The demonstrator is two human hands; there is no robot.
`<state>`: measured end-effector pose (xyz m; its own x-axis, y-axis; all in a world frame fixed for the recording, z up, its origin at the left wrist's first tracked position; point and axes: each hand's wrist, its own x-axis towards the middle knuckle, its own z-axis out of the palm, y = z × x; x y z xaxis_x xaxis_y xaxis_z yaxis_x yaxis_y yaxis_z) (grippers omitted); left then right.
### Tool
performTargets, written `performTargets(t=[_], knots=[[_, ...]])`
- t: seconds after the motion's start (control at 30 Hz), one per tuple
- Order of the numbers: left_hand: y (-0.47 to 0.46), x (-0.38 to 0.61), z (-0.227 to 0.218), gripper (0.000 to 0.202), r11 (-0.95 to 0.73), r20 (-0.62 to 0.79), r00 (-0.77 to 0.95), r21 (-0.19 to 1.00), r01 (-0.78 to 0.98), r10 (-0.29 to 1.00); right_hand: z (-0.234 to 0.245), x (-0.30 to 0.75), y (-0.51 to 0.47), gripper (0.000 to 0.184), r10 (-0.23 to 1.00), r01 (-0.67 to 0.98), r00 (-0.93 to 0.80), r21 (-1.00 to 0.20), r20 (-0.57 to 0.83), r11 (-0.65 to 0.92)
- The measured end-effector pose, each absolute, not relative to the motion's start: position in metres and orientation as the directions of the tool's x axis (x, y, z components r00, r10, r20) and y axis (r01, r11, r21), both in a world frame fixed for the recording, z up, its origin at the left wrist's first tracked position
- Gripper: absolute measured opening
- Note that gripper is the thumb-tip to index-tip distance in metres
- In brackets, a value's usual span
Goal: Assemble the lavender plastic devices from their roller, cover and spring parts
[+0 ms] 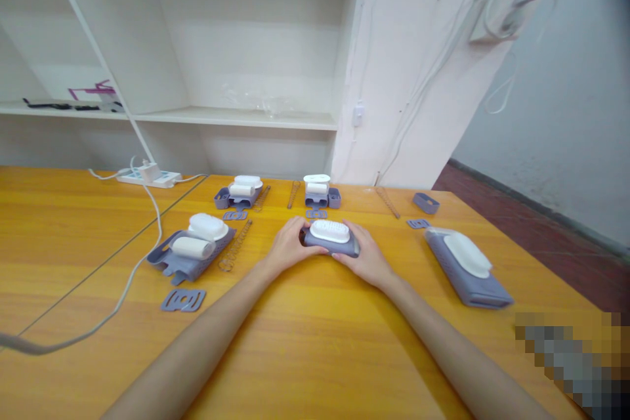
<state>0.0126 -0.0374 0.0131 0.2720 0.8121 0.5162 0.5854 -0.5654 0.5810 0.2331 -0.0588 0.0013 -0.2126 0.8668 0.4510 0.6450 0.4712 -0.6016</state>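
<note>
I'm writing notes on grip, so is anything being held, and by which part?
Yes: the grey case topped with a white oval piece, held by its two ends, left hand on the left end, right hand on the right.

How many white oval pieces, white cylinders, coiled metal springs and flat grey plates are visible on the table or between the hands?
White oval pieces: 5
White cylinders: 3
Coiled metal springs: 4
Flat grey plates: 4
Total: 16

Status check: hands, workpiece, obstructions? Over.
Left hand and right hand both gripping gray case. White piece on top. White cable left, apart from both hands.
</note>
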Motion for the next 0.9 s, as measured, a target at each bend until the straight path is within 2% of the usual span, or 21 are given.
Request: performTargets(t=[0.2,0.37,0.5,0.9], knots=[[-0.0436,0.0152,0.0197,0.064,-0.590,0.545,0.288,0.530,0.609,0.787,0.0015,0.2336,-0.0605,0.074,0.869,0.578,-0.247,-0.655,0.428,0.487],[-0.0450,0.0161,0.0181,0.081,-0.603,0.483,0.371,0.537,0.590,0.793,0.0003,0.2358,-0.0580,0.056,0.873,0.493,-0.203,-0.724,0.444,0.482],[-0.0456,0.0169,0.0174,0.082,-0.585,0.467,0.362,0.549,0.596,0.807,-0.0020,0.2359,-0.0554,0.050,0.882,0.458,-0.162,-0.758,0.442,0.464],[-0.0452,0.0168,0.0161,0.081,-0.591,0.470,0.367,0.541,0.599,0.803,0.0011,0.2343,-0.0573,0.047,0.874,0.496,-0.156,-0.729,0.460,0.472]])
